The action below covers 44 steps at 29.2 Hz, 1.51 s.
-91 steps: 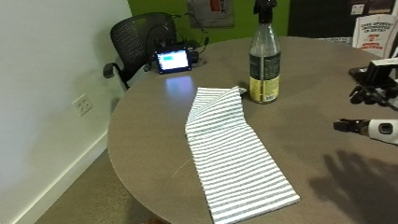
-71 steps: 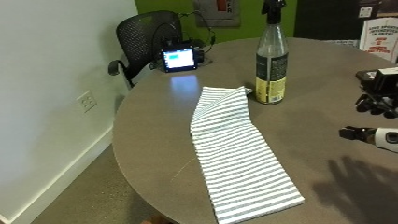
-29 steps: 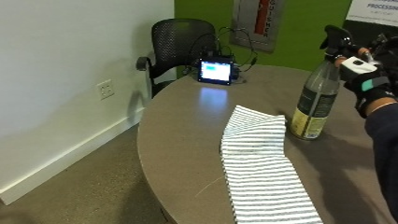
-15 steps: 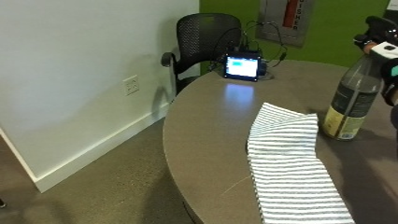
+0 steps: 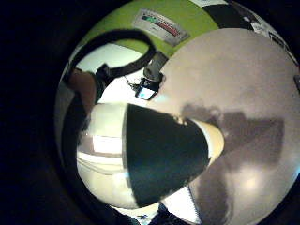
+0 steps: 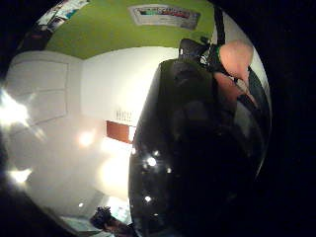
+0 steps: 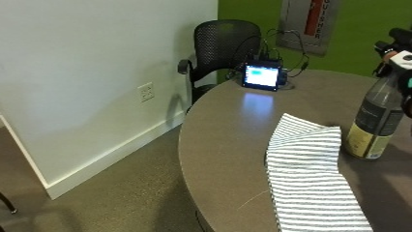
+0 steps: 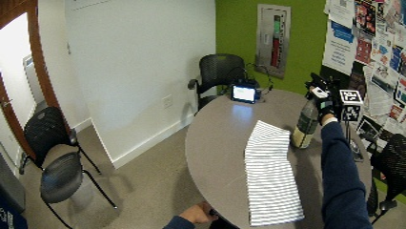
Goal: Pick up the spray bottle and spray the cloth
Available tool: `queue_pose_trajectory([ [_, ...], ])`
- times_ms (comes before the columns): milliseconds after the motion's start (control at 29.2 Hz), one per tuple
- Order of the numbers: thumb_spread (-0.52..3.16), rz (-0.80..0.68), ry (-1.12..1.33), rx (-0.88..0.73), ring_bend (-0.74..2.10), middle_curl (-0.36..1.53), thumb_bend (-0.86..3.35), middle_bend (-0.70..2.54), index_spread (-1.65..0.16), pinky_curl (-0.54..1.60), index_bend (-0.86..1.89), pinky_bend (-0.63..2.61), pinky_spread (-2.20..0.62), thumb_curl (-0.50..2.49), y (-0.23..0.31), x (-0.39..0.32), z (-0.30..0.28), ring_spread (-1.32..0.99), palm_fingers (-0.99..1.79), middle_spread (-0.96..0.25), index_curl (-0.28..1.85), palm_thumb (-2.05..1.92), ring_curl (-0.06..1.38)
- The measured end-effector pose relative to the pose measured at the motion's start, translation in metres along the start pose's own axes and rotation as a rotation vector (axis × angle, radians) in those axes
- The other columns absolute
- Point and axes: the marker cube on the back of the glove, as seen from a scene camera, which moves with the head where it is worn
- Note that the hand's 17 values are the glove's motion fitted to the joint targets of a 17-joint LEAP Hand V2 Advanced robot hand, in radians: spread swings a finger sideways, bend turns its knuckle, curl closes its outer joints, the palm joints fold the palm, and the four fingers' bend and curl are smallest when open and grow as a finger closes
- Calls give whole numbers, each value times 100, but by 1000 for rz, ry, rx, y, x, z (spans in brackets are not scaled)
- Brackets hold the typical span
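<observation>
Spray bottle (image 7: 376,121) upright on table (image 7: 225,125) beside striped cloth (image 7: 309,179) — gloved right hand (image 8: 325,101) at its top, fingers' grip unclear

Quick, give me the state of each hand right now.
Gloved right hand: at the top of the spray bottle, fingers around its head; bottle stands on the table.
Bare left hand: at the table's near edge, holding nothing visible.

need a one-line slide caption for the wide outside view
Gloved right hand at the spray bottle's head, bottle standing on the round table beside the striped cloth.
</observation>
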Motion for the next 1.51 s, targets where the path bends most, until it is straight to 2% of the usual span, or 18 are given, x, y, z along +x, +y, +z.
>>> queue_pose_trajectory([
  [137, 88, -21, 2, 57, 70, 53, -5, 68, -33, 33, 11, 35, -17, 51, 16, -2, -1, -24, 134, -16, 22, 89, 45],
  [343, 88, -118, -33, 81, 75, 52, -3, 65, -31, 37, 13, 45, -26, 51, 32, -29, -11, -24, 136, -15, 24, 89, 47],
  [617, 89, -372, 56, -102, 76, 54, -3, 77, -30, 39, 11, 50, -31, 52, 88, -97, -14, -24, 137, -15, 25, 87, 46],
  [822, 90, -481, 186, -209, 78, 55, -3, 79, -29, 40, 12, 52, -32, 52, 140, -128, -11, -24, 137, -16, 26, 84, 46],
  [994, 91, -525, 287, -287, 78, 54, -3, 80, -28, 40, 14, 53, -32, 52, 169, -136, -13, -25, 138, -16, 28, 83, 46],
  [1199, 92, -578, 578, -426, 79, 54, -3, 81, -28, 40, 14, 53, -33, 52, 205, -145, -7, -25, 138, -16, 29, 82, 46],
  [1508, 93, -513, 862, -618, 80, 54, -3, 82, -28, 40, 15, 52, -32, 51, 245, -136, 14, -24, 138, -17, 32, 82, 46],
])
